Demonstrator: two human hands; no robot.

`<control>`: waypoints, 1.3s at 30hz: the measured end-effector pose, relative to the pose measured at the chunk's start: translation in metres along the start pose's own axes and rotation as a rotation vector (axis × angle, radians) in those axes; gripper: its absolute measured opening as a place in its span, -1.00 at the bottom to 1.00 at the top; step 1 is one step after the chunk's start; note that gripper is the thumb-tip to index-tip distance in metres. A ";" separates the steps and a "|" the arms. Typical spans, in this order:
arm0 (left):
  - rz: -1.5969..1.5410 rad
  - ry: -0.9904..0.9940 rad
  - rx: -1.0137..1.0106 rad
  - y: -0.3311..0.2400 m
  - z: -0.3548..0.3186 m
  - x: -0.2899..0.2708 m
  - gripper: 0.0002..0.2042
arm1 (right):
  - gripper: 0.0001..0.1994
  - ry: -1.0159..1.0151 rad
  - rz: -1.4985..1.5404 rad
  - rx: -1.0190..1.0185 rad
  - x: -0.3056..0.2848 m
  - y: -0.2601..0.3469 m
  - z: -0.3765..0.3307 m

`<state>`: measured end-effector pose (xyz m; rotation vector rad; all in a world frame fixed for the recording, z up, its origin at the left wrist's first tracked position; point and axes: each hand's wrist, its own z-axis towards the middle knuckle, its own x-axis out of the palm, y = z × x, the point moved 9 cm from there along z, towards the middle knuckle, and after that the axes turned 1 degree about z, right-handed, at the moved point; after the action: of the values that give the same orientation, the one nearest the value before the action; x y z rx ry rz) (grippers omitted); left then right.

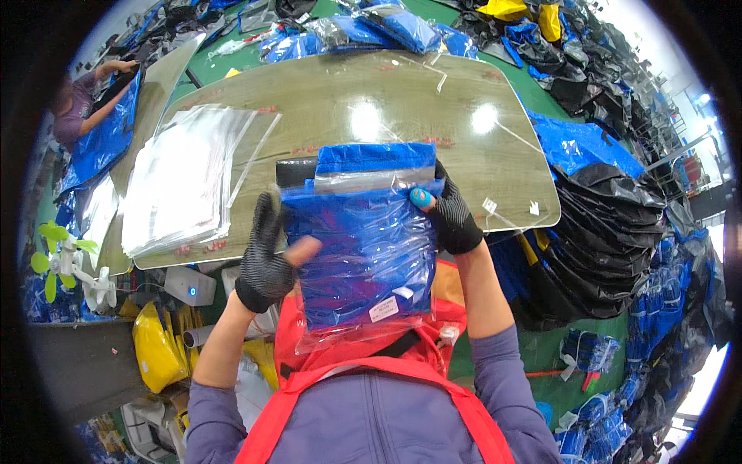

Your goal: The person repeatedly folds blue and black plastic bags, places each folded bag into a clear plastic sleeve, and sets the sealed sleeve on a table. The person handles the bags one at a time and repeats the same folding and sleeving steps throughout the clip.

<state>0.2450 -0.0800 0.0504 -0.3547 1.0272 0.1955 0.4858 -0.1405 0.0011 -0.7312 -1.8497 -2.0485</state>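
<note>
A folded blue plastic sheet (pixel 363 247) lies inside a clear plastic bag (pixel 421 267) in front of my chest. The bag carries a small white label (pixel 383 308) low on its front. At the top, blue and black folded edges stick out of the bag's mouth. My right hand (pixel 457 216), in a black glove with the thumb tip bare, grips the upper right corner, thumb on the front. Beside the left edge is my left hand (pixel 272 259), gloved the same way, its fingers stretched upward and its bare thumb spread apart over the bag, slightly blurred.
A wood-patterned table (pixel 332 93) stands before me, with a stack of clear bags (pixel 185 178) at its left. Blue packs (pixel 386 27) lie beyond it. Black sheeting (pixel 603 240) is heaped at right. A small green fan (pixel 58 259) stands left; another person (pixel 77 108) handles blue sheeting there.
</note>
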 end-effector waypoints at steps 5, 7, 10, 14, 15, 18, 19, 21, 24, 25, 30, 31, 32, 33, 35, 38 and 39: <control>-1.216 -0.311 -0.364 0.038 -0.005 0.010 -0.33 | -0.41 -0.240 -0.247 0.073 0.008 -0.027 -0.010; -1.127 -0.336 -0.532 0.053 -0.023 0.026 -0.40 | -0.47 -0.231 -0.284 0.008 0.015 -0.039 -0.020; -1.162 -0.333 -0.764 0.066 -0.053 0.053 -0.61 | -0.53 -0.252 -0.496 -0.196 0.014 -0.037 -0.044; -1.419 -0.352 -0.511 0.042 -0.062 0.050 -0.60 | -0.61 -0.294 -0.282 -0.214 -0.002 -0.043 -0.073; -1.379 -0.276 -0.337 0.026 -0.059 0.043 -0.59 | -0.63 -0.333 -0.343 -0.243 -0.006 -0.039 -0.079; -1.122 -0.198 -0.461 0.027 -0.068 0.047 -0.66 | -0.69 -0.488 -0.590 -0.460 -0.007 -0.020 -0.093; -1.160 -0.159 -0.513 0.029 -0.070 0.053 -0.68 | -0.68 -0.497 -0.618 -0.507 -0.004 -0.017 -0.095; -1.152 -0.156 -0.547 0.033 -0.071 0.056 -0.70 | -0.66 -0.557 -0.651 -0.548 -0.004 -0.011 -0.096; -1.016 -0.206 -0.547 0.041 -0.066 0.050 -0.71 | -0.77 -0.468 -0.806 -0.644 0.011 0.007 -0.093; -0.968 -0.191 -0.571 0.043 -0.065 0.052 -0.72 | -0.81 -0.406 -0.863 -0.699 0.019 0.015 -0.092; -1.029 -0.269 -0.653 0.043 -0.049 0.047 -0.76 | -0.71 -0.188 -1.241 -0.625 0.046 0.032 -0.071; -1.043 -0.303 -0.660 0.043 -0.046 0.045 -0.77 | -0.71 -0.253 -1.183 -0.559 0.039 0.036 -0.066; -1.030 -0.340 -0.675 0.045 -0.044 0.042 -0.78 | -0.71 -0.328 -1.107 -0.454 0.027 0.036 -0.061; -1.078 -0.347 -0.683 0.045 -0.040 0.044 -0.78 | -0.71 -0.370 -1.012 -0.370 0.018 0.034 -0.058; -1.120 -0.358 -0.720 0.049 -0.035 0.048 -0.79 | -0.69 -0.425 -0.975 -0.213 0.001 0.026 -0.052; -1.148 -0.349 -0.795 0.056 -0.031 0.056 -0.81 | -0.75 -0.191 -0.493 -0.098 -0.002 0.002 -0.042; -1.110 -0.340 -0.802 0.057 -0.029 0.056 -0.82 | -0.79 -0.053 -0.521 -0.167 0.007 0.004 -0.043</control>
<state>0.2318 -0.0387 -0.0231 -1.5007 0.2622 -0.3492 0.4739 -0.1827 0.0059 -0.3634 -2.0830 -2.5436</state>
